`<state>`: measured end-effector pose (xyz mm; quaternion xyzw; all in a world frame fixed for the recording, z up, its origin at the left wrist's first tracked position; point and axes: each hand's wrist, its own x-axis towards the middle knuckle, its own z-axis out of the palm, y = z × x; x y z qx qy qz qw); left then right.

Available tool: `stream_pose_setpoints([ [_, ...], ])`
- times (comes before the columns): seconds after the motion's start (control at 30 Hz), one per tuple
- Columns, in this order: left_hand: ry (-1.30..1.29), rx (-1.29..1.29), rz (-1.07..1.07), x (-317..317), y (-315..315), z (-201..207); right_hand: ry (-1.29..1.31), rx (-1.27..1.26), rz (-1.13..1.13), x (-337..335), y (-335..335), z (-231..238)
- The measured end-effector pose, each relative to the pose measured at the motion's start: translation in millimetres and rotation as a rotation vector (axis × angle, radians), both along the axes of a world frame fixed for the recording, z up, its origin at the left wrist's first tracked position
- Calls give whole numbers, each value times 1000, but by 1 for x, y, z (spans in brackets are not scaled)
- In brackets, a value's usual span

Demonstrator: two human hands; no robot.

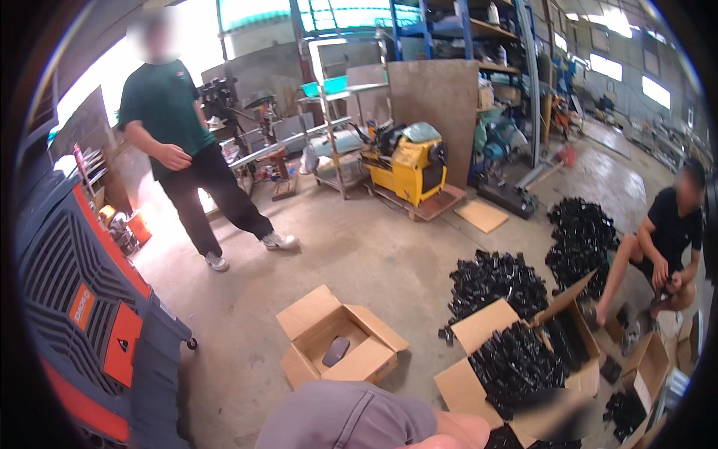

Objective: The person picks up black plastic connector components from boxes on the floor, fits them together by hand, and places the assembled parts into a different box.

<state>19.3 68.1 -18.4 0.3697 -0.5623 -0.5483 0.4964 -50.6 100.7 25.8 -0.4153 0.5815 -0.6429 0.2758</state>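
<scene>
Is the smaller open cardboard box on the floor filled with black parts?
No, the smaller box holds only one dark object.

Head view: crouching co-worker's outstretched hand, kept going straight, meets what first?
Likely the heap of small black parts in the large open brown cardboard box; the hand is at its raised flap. Depth unclear.

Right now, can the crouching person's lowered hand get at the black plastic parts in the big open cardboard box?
Probably yes. The lowered hand sits by the raised flap of the big open cardboard box; the black plastic parts are heaped uncovered inside, and nothing visible lies between.
</scene>
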Motion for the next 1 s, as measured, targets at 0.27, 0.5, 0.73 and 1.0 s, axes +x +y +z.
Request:
stream_pose_setpoints([
  [0.27, -1, 6, 18, 31, -7, 0, -37, 17, 44, 25, -16, -3],
  [0.5, 29, 6, -16, 40, -4, 2, -19, 64, 24, 25, -13, -5],
  [0.73, 57, 13, -45, 37, 2, -3, -30, 109, 28, 17, -10, -10],
  [1.0, 71, 22, -77, 39, 7, -4, -47, 143, 20, 10, -6, -8],
])
